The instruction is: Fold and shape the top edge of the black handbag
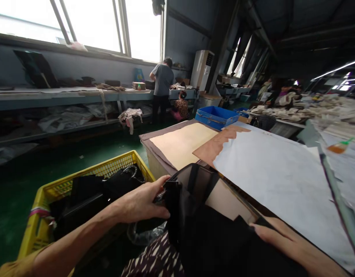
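Observation:
A black handbag point(212, 234) lies tilted across my lap, its glossy side panel turned up and a beige piece point(231, 200) showing at its far side. My left hand point(147, 202) grips the bag's left edge, thumb and fingers to either side of it. At the opposite end my right hand point(281, 234) clasps the edge, thumb on top and the other fingers partly hidden. A handle wrapped in clear plastic point(147, 232) hangs below my left hand. Patterned cloth point(154, 256) covers my legs underneath.
To the left, a yellow crate point(87, 169) holds several black bags. Ahead stand a bin topped with a cream sheet point(180, 142) and a blue bin point(215, 115). White paper point(275, 169) covers the table at right. Two people point(163, 79) are near the window bench.

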{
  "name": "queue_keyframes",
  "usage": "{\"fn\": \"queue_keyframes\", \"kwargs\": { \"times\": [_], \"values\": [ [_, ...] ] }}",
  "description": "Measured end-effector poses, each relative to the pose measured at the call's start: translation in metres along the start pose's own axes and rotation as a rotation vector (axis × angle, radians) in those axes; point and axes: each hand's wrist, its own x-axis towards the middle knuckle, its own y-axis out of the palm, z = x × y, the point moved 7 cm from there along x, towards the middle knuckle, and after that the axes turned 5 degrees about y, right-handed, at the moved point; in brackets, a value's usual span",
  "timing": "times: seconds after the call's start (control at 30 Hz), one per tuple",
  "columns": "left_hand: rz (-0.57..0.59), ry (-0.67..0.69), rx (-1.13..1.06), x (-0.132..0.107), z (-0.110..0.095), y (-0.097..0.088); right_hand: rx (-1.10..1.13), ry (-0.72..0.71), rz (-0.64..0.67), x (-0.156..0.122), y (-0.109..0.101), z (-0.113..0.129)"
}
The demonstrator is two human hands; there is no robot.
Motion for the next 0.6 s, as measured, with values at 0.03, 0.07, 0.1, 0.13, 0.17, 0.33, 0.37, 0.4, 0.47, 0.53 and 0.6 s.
{"fn": "queue_keyframes", "kwargs": {
  "times": [0.03,0.07,0.1,0.13,0.17,0.33,0.37,0.4,0.47,0.53,0.6],
  "values": [
    [0.023,-0.042,-0.024,0.001,0.013,0.008,-0.002,-0.025,0.075,0.004,0.014,0.005],
    [0.044,-0.072,-0.06,0.002,0.027,0.019,-0.018,-0.039,0.144,0.008,0.028,0.009],
    [0.057,-0.097,-0.099,0.004,0.042,0.03,-0.048,-0.036,0.198,0.01,0.041,0.013],
    [0.026,-0.096,-0.116,0.007,0.054,0.039,-0.077,-0.014,0.242,0.013,0.053,0.014],
    [-0.005,-0.091,-0.13,0.009,0.066,0.047,-0.089,0.016,0.261,0.016,0.062,0.014],
    [-0.02,-0.153,-0.174,0.007,0.096,0.064,0.351,0.19,0.353,0.029,0.087,-0.012],
    [-0.013,-0.164,-0.164,0.006,0.097,0.062,0.475,0.239,0.315,0.031,0.085,-0.023],
    [-0.006,-0.173,-0.152,0.005,0.097,0.061,0.558,0.282,0.235,0.031,0.08,-0.035],
    [-0.001,-0.187,-0.14,0.005,0.096,0.058,0.512,0.343,-0.028,0.023,0.064,-0.061],
    [0.0,-0.198,-0.14,0.007,0.095,0.057,0.27,0.375,-0.202,0.004,0.057,-0.076],
    [-0.005,-0.204,-0.133,0.01,0.094,0.058,0.068,0.382,-0.169,-0.018,0.074,-0.08]
  ]
}}
